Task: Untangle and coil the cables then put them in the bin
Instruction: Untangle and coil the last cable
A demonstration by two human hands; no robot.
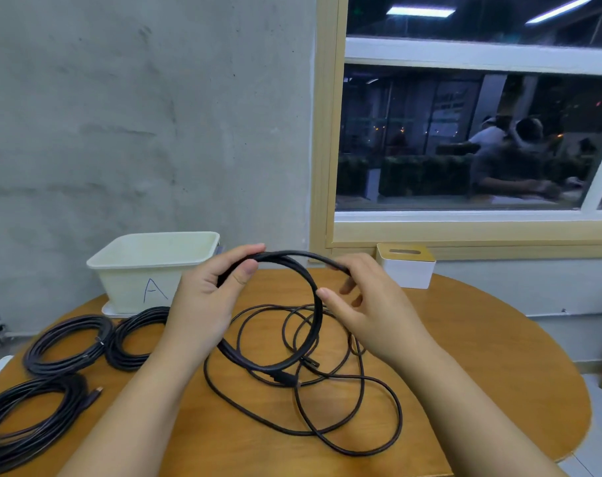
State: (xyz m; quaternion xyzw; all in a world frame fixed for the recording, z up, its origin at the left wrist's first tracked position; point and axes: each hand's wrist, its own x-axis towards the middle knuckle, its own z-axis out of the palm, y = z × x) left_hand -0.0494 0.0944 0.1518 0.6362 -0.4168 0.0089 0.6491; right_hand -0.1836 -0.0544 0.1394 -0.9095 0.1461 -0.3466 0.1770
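My left hand (210, 297) grips the top left of a black cable coil (313, 325) that I hold upright over the round wooden table (482, 356). My right hand (368, 304) pinches the same coil at its top right, fingers curled over the strands. The coil's lower arc hangs just above a loose tangle of black cable (327, 407) spread on the table. A white bin marked "A" (155, 266) stands at the back left, against the wall. Nothing shows inside the bin from this angle.
Three coiled black cables lie on the table's left side: one (67, 344), a second (134, 337) beside it, a third (31, 418) at the front left edge. A white tissue box with a wooden lid (408, 268) stands under the window.
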